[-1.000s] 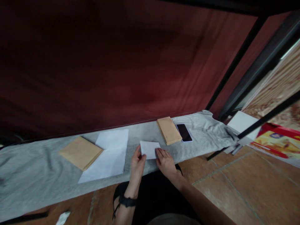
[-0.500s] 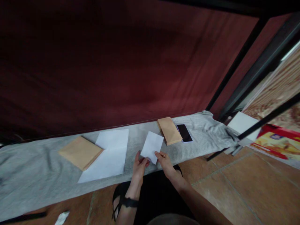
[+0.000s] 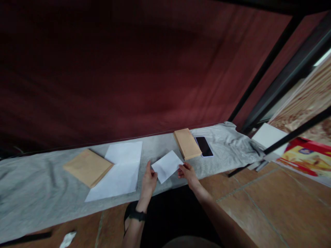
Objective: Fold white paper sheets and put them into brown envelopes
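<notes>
Between my two hands is a small white folded sheet of paper (image 3: 167,166), held over the front part of the grey cloth. My left hand (image 3: 149,179) grips its left end, thumb near the lower left corner. At the opposite end, my right hand (image 3: 186,172) pinches the right corner, fingers curled underneath. Behind the right hand lies a stack of brown envelopes (image 3: 187,144), with a dark-screened phone (image 3: 204,147) in a pale purple case beside it. To the left, larger white sheets (image 3: 121,175) lie partly beneath another stack of brown envelopes (image 3: 88,167).
The grey cloth (image 3: 38,186) covers a long narrow surface against a dark red panel (image 3: 144,86). Black metal bars (image 3: 263,72) and a red and yellow box (image 3: 307,156) stand at the right. A white scrap (image 3: 68,239) lies on the tiled floor (image 3: 248,206).
The folded paper has turned clockwise, so its long side now runs more sideways. My hands have moved apart, the left leftward and the right rightward to the far corner.
</notes>
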`<action>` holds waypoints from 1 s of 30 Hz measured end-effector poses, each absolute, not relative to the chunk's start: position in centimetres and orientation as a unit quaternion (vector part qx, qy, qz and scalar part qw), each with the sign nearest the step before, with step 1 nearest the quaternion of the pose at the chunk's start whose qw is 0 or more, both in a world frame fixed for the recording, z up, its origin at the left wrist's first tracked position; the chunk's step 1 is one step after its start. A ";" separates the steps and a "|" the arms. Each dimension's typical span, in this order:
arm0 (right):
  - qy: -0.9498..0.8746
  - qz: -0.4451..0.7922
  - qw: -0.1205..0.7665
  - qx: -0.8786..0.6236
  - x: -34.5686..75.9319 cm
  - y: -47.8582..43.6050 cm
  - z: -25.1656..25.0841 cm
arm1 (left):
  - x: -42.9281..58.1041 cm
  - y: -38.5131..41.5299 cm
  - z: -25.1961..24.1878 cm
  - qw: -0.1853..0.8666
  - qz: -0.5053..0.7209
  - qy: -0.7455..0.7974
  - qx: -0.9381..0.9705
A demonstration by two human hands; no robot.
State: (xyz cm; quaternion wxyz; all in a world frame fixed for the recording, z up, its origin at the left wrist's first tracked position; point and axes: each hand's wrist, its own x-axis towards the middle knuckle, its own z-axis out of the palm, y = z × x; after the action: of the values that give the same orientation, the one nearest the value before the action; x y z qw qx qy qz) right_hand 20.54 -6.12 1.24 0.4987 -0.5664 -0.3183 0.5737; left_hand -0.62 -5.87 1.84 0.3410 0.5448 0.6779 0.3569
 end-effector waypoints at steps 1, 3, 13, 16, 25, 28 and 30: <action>-0.324 0.574 0.485 -0.575 20.6 -6.1 1.1 | -0.7 -5.6 1.8 0.327 0.346 0.683 0.554; -0.337 0.573 0.454 -0.593 20.7 -6.1 0.9 | -0.8 -5.1 1.7 0.300 0.328 0.694 0.567; -0.431 0.533 0.304 -0.662 21.0 -5.5 1.1 | 3.1 -6.8 -0.2 0.051 0.289 0.621 0.727; -0.460 0.512 0.265 -0.675 21.1 -5.3 1.4 | 5.4 -7.7 -1.1 0.034 0.224 0.585 0.779; -0.502 0.477 0.200 -0.693 21.3 -5.3 1.9 | 4.4 -8.4 -2.2 0.000 0.180 0.640 0.747; -0.511 0.471 0.197 -0.692 21.3 -5.4 1.6 | 3.0 -8.7 -2.3 -0.011 0.185 0.654 0.734; -0.518 0.463 0.197 -0.691 21.3 -5.5 1.5 | 2.3 -8.9 -2.3 -0.013 0.190 0.662 0.725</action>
State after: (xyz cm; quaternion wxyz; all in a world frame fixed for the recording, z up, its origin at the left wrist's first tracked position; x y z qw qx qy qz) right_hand 21.26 -5.47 1.45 0.1974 -0.6913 -0.5184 0.4629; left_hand 2.29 -8.88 -2.29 -0.0130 0.7248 0.6621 0.1904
